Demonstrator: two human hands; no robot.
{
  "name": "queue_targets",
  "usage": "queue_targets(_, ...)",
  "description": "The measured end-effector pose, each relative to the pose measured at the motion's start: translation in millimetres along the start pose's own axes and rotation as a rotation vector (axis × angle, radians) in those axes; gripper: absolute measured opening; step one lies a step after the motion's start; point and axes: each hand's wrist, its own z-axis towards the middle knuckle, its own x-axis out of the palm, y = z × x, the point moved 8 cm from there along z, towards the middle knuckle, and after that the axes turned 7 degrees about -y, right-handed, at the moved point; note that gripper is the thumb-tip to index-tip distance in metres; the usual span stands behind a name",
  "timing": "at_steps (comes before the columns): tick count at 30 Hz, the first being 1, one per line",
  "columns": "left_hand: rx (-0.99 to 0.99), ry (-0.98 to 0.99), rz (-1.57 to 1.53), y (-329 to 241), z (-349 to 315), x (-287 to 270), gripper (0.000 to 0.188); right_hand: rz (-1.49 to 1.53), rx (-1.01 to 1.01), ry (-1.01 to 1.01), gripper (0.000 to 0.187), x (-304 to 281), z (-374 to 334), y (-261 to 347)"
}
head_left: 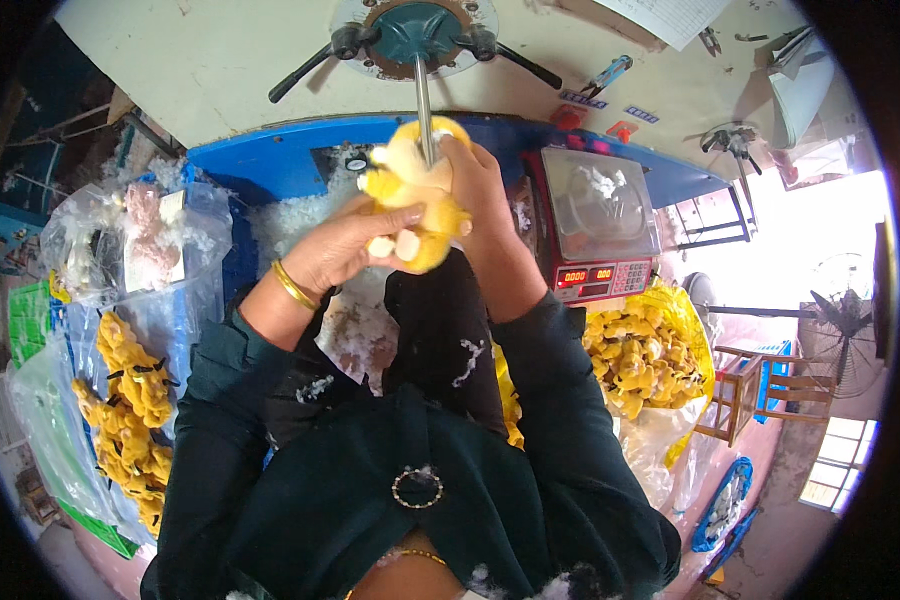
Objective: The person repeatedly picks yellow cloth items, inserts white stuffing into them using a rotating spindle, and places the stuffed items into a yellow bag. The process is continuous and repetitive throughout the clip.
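Observation:
Between my two hands is a small yellow plush toy [410, 192] with pale paws, its body pushed onto the end of a thin metal tube [423, 100]. That tube sticks out toward me from a round dark green machine fitting [417, 32] with black handles on both sides. My left hand [355, 240], a gold bangle at its wrist, grips the toy's lower body with the thumb across it. My right hand [478, 190] wraps round the toy's right side close to the tube. The tube's tip is hidden inside the toy.
A red digital scale [592, 280] with a clear tray stands to the right. Below it, a yellow sack [705, 350] holds many yellow plush pieces. More yellow plush pieces [125, 400] lie on plastic at left. White stuffing fluff [295, 220] covers the blue ledge [260, 160] and my lap.

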Motion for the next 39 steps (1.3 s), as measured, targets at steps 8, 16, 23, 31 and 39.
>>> queue_targets(8,-0.18,-0.156,-0.302,-24,58,19,0.036,-0.961,-0.277,0.482,0.02,38,85,19)
queue_targets(16,-0.163,-0.133,-0.174,-2,-1,27,0.043,-1.035,-0.733,0.299,0.036,25,17,31)
queue_targets(23,-0.224,-0.051,-0.232,-24,36,16,0.036,-0.826,-0.494,0.341,0.025,33,59,22)
queue_targets(31,-0.292,0.017,-0.299,-11,4,30,0.037,-0.531,-0.447,0.39,0.031,24,1,31)
queue_targets(39,-0.264,0.135,-0.247,-25,4,16,0.04,-0.815,-0.623,0.492,0.023,40,-3,32)
